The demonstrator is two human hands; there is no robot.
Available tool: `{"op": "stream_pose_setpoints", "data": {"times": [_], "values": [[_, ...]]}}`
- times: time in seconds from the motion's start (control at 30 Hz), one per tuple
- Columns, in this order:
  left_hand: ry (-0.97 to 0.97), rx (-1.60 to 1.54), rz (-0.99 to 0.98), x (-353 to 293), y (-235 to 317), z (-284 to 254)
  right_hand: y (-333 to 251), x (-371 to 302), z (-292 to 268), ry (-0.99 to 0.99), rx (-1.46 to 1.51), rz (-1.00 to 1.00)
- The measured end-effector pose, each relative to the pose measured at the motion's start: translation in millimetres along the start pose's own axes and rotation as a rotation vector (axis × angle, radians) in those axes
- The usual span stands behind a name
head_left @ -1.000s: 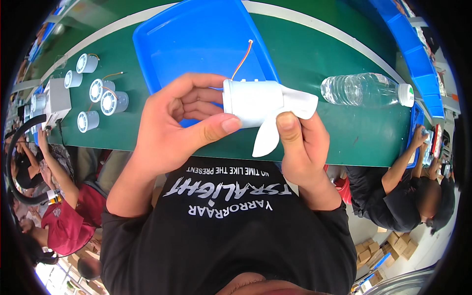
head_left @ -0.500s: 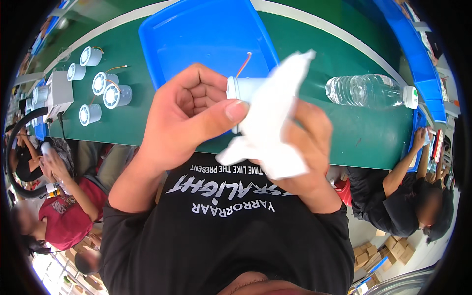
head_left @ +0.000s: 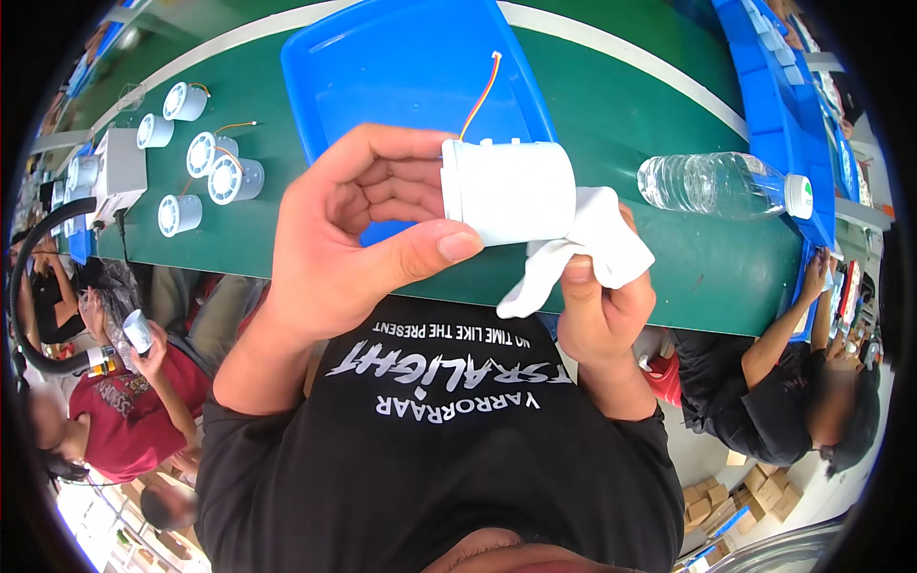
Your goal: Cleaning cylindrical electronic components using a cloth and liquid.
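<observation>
A pale white-blue plastic cylinder [head_left: 516, 191] lies sideways in my left hand [head_left: 358, 220], its end held between the thumb and the curled fingers. From its top edge a thin red, yellow and white wire [head_left: 483, 95] rises to a small white plug. My right hand [head_left: 607, 306] pinches a crumpled white cloth [head_left: 607, 239], thumb in front. The cloth hangs at the cylinder's lower right edge; whether they touch I cannot tell.
Behind my hands sits a blue tray [head_left: 401, 67] on the green table [head_left: 611, 115]. Several similar cylinders [head_left: 235, 180] stand at the left by a grey box [head_left: 122, 167]. A clear bottle [head_left: 716, 183] lies at the right, near blue bins [head_left: 778, 105]. Co-workers sit on both sides.
My right hand and the cloth have moved down and right, off the cylinder's face, so its side now shows. My left hand keeps its hold, and the wire stands more fully in view.
</observation>
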State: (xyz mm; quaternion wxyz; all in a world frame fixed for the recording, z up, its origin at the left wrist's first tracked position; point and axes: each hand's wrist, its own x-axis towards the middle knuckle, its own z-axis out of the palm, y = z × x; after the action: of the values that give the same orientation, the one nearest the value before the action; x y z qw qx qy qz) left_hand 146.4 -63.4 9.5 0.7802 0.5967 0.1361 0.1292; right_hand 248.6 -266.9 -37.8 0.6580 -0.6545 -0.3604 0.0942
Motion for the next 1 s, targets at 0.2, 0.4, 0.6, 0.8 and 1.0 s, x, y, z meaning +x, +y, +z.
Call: {"op": "stream_pose_setpoints", "data": {"times": [0.2, 0.4, 0.6, 0.8, 1.0], "values": [[-0.034, 0.189, 0.117, -7, -3, 5, 3, 3, 12, 0.059, -0.330, -0.274], [-0.133, 0.891, 0.461, -7, 10, -4, -21, 7, 15, 0.030, 0.189, 0.228], [-0.263, 1.118, 0.649, -4, 12, -4, -1, 46, -18, -0.208, 0.699, 0.826], [-0.040, 0.400, 0.290, -2, -7, -5, 17, 26, -27, 0.148, 0.788, 0.403], [0.045, 0.046, 0.028, 4, -10, -5, -3, -7, -13, 0.139, 1.373, 0.309]]}}
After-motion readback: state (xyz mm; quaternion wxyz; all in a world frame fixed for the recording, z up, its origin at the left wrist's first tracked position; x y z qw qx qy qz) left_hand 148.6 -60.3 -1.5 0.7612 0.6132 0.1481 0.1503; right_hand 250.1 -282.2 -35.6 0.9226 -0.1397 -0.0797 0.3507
